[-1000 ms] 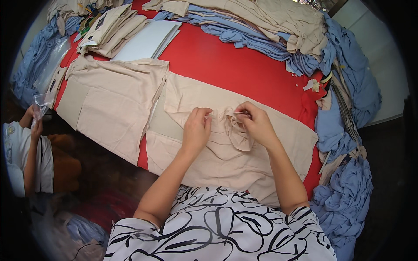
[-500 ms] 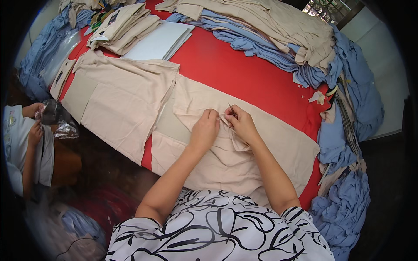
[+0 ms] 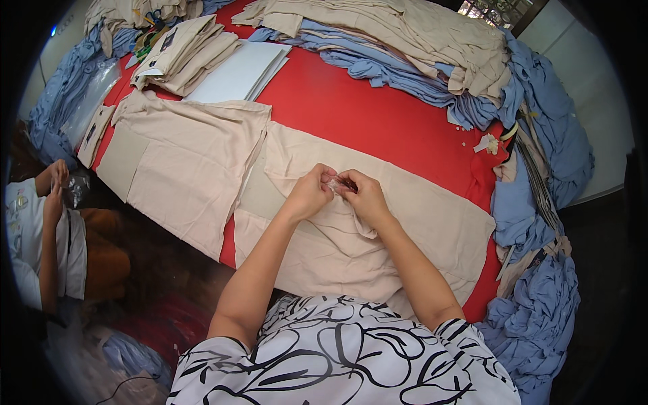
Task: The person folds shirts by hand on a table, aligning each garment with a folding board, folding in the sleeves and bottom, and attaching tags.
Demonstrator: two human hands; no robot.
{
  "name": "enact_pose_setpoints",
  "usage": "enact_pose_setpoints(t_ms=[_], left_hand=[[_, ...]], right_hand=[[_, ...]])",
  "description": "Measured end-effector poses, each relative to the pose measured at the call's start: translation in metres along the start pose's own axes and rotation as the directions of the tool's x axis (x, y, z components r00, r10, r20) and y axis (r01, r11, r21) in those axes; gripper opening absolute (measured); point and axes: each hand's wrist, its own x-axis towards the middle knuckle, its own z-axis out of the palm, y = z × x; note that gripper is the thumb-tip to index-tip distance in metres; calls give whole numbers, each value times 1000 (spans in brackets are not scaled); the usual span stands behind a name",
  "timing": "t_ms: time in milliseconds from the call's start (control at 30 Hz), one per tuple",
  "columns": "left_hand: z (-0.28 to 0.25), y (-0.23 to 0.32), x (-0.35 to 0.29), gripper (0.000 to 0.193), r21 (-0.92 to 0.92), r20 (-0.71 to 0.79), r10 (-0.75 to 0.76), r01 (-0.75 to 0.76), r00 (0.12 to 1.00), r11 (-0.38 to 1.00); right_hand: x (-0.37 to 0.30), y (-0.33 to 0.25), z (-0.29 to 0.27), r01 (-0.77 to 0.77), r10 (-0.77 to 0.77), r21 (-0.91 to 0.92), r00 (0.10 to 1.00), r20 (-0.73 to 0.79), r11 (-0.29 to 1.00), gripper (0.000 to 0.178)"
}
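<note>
Beige garment (image 3: 344, 250) lies rumpled across the near side of a red table (image 3: 378, 108), directly in front of you, its middle gathered up beneath your fingers. Your left hand (image 3: 310, 194) comes in from below, fingers curled and thumb drawn in, pinching a small pale fold of that cloth. Your right hand (image 3: 366, 197) faces it just beside, fingertips bent inward and almost meeting the left ones; something dark shows among its fingers, but it is too small to make out, and you cannot tell from this view whether the grip is fully closed.

Just to the left, a second beige garment (image 3: 192, 158) lies flat. Beyond it sit folded beige clothes (image 3: 185, 54) and, next to those, white sheets (image 3: 236, 73). Along the far edge runs a long heap of beige cloth (image 3: 405, 30) over blue layers (image 3: 378, 64). More blue fabric (image 3: 533, 307) bunches at the right end. At the far left, another person's hands (image 3: 57, 177) hold clear plastic (image 3: 79, 188). Your white shirt (image 3: 344, 351), patterned in black, fills the bottom.
</note>
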Motion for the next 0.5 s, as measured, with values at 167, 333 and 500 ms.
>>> enact_pose_setpoints(t_ms=[167, 333, 500], left_hand=[[2, 10, -7, 37, 10, -18, 46, -45, 999, 999], [-2, 3, -8, 28, -76, -15, 16, -17, 1000, 997], [1, -3, -6, 20, -111, -29, 9, -12, 1000, 994]], right_hand=[[1, 7, -2, 160, -163, -184, 987, 4, 970, 18], [5, -6, -9, -23, 24, -25, 998, 50, 999, 13], [10, -11, -15, -179, 178, -3, 979, 102, 984, 18]])
